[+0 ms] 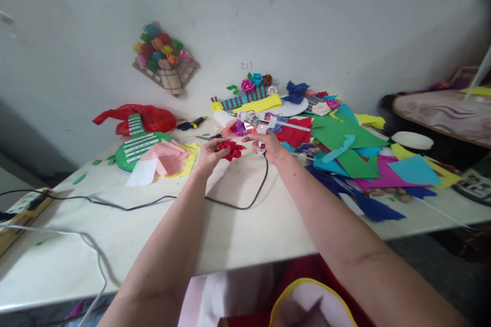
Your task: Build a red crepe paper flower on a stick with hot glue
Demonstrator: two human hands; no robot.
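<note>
Basically mid-assembly. The left hand [210,156] was closed in a narrow pinch on a small red crinkled-paper flower [232,150], held just above the off-white surface [245,237], near mid-view. The right hand [273,147] was wrapped around a white glue gun with a red switch [262,146], just beside the flower; a pale glue stick [293,125] stuck out behind it.

Progress, my read: petals looked mostly formed, flower not yet fixed to anything. Couldn't tell whether glue was on it. Done pieces nearby: a blue-and-brown striped strip piece with paper flowers [245,98] against the wall, plus a green guitar-shaped cutout with white strips [132,152] at left, without flowers as far as visible.

Around: a peach paper sheet [166,157] overlapped the cutout; black-and-yellow scissors [195,123] lay behind. The right side was heaped with loose stock, mainly a large green paper sheet [341,130] and dark blue paper scraps [378,208].

In the way: the gun's black cord [126,209] looped across the working area and passed under the left forearm. Snag risk, I'd say. Clutter behind the gun left little room there.
</note>
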